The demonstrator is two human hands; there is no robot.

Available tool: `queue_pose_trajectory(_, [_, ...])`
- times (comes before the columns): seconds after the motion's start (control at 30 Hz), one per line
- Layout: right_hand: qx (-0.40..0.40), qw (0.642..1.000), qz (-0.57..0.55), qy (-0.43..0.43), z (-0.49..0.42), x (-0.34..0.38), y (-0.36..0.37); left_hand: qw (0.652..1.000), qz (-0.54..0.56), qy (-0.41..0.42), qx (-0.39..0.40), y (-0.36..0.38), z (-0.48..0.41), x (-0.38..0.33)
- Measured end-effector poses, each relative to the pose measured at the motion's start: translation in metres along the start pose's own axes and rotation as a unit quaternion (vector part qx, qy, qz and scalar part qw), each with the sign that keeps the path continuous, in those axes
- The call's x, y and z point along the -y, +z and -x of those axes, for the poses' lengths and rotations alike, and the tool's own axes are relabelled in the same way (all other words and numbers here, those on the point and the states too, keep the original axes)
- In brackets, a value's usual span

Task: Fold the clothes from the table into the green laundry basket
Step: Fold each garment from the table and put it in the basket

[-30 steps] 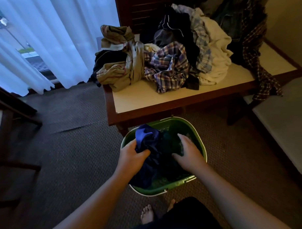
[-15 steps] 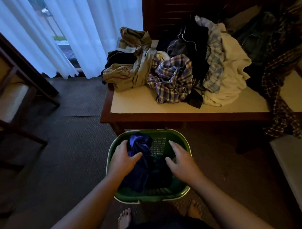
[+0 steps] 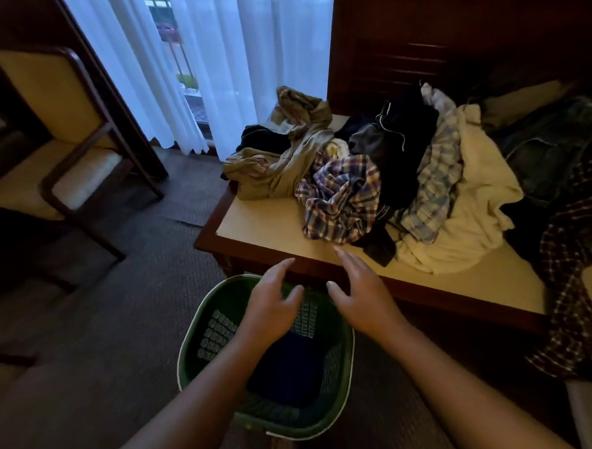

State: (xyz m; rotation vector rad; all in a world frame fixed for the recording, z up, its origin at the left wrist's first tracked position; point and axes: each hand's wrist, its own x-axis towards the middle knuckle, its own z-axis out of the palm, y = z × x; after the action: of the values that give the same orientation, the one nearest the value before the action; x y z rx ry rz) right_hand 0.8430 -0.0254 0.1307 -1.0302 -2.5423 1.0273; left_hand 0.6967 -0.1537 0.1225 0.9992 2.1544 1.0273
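Both hands hang above the green plastic laundry basket, which stands on the carpet just in front of the wooden table with the cream top. The left hand and the right hand are empty, fingers spread loosely and pointed toward the table edge, gripping nothing. A dark blue folded garment lies flat in the bottom of the basket. The rest of the clothes sit in a tangled heap on the table: a crumpled plaid shirt in purple and cream nearest the hands, an olive-tan garment to its left, a cream-white soft piece to its right, and dark items behind. The plaid shirt looks light, limp and easy to drag, though it probably snags on its neighbours. Taking it by the collar or shoulders would likely let it hang free for folding.
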Motion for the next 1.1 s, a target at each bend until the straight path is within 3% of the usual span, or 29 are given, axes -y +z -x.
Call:
queue_pose_trajectory(0.2, [-0.031, 0.995, 0.083, -0.055, -0.062, -0.006, -0.046, 0.998, -0.026, 0.052, 0.01, 0.001, -0.061, -0.026])
queue_pose_trajectory(0.37, [0.01, 0.982, 0.155, -0.104, -0.143, -0.017, -0.075, 0.997, -0.029, 0.065, 0.004, 0.029, -0.129, -0.043])
queue_pose_trajectory(0.5, [0.021, 0.987, 0.1, -0.124, -0.209, -0.035, -0.09, 0.995, -0.094, 0.019, -0.009, 0.065, -0.192, -0.047])
queue_pose_trajectory(0.7, [0.112, 0.979, 0.021, -0.171, -0.274, -0.069, -0.104, 0.99, -0.116, -0.069, -0.032, 0.097, -0.251, -0.054])
queue_pose_trajectory(0.8, [0.075, 0.976, -0.017, -0.203, -0.297, -0.076, -0.113, 0.993, 0.0, -0.056, -0.106, 0.075, -0.249, -0.067])
queue_pose_trajectory(0.9, [0.072, 0.975, -0.028, -0.207, -0.318, -0.074, -0.119, 0.987, 0.155, -0.035, -0.028, 0.036, -0.219, -0.082])
queue_pose_trajectory(0.97, [0.17, 0.961, 0.001, -0.22, -0.325, -0.073, -0.119, 0.968, 0.246, -0.044, 0.033, 0.012, -0.188, -0.097])
queue_pose_trajectory(1.03, [0.296, 0.918, 0.085, -0.249, -0.327, -0.076, -0.108, 0.947, 0.315, -0.057, 0.002, -0.002, -0.16, -0.113])
queue_pose_trajectory(1.1, [0.367, 0.868, 0.187, -0.278, -0.322, -0.08, -0.084, 0.936, 0.341, -0.06, -0.059, -0.005, -0.145, -0.12])
